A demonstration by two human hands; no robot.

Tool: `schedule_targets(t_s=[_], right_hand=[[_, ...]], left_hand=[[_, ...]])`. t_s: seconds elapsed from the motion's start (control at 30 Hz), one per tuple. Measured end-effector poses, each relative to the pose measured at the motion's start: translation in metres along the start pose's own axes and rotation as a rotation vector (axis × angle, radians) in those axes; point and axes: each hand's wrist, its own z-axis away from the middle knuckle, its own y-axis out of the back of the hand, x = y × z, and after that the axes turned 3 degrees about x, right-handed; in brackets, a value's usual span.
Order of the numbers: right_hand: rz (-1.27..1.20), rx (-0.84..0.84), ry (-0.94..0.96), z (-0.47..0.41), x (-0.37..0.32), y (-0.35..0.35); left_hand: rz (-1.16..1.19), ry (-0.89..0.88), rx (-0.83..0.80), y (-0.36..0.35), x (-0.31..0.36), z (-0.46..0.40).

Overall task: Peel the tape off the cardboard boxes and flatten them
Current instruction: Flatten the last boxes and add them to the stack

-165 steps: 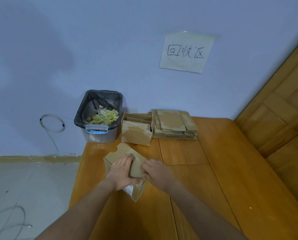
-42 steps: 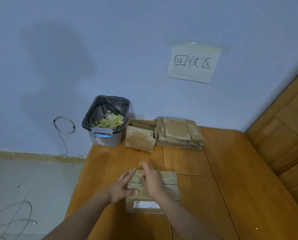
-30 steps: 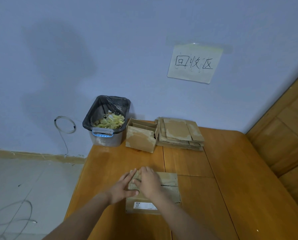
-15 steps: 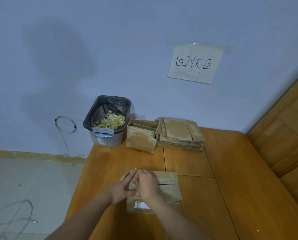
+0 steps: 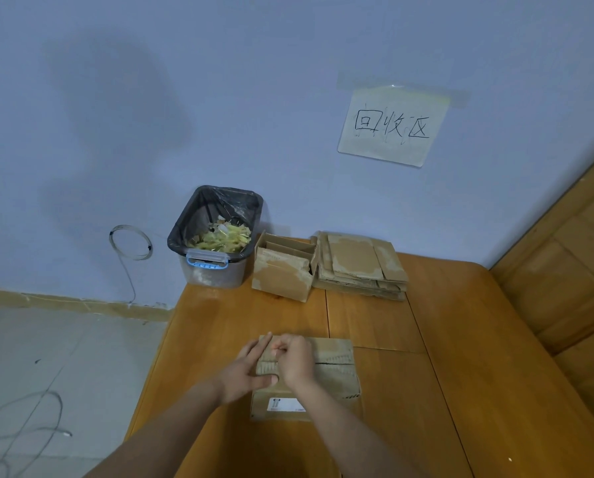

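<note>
Since a moment ago our right hand point(image 5: 295, 362) curls tighter, fingertips pinching sthg at the cardboard box point(image 5: 326, 374) top, prob. tape; left hand point(image 5: 249, 369) flat, steadying it; box closed, mid-table point(image 5: 444, 357), label facing us.

I read this as a plain room in a home or small office, set up as a recycling corner. Beyond my left hand point(image 5: 247, 370), a handwritten paper sign point(image 5: 392, 127) reading 回收区 is taped to the bare pale wall point(image 5: 219, 98). Below it, on the far edge of the wooden tabletop point(image 5: 444, 374), sit a lined bin point(image 5: 216, 236) of tape scraps and a stack of flattened cardboard point(image 5: 361, 265). Wood panelling point(image 5: 571, 270) stands to the right, grey floor point(image 5: 64, 357) to the left.
</note>
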Motion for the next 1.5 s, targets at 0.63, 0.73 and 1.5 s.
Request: schedule_targets(t_s=[0.63, 0.73, 1.5], right_hand=[[0.27, 0.052, -0.006, 0.0, -0.008, 0.003], [0.238, 0.054, -0.043, 0.002, -0.006, -0.002], [0.132, -0.095, -0.182, -0.018, 0.017, 0.027]], left_hand=[[-0.017, 0.0, -0.026, 0.002, -0.006, -0.004], [-0.017, 0.003, -0.027, 0.002, -0.006, -0.004], [-0.063, 0.018, -0.043, 0.007, -0.002, -0.002]])
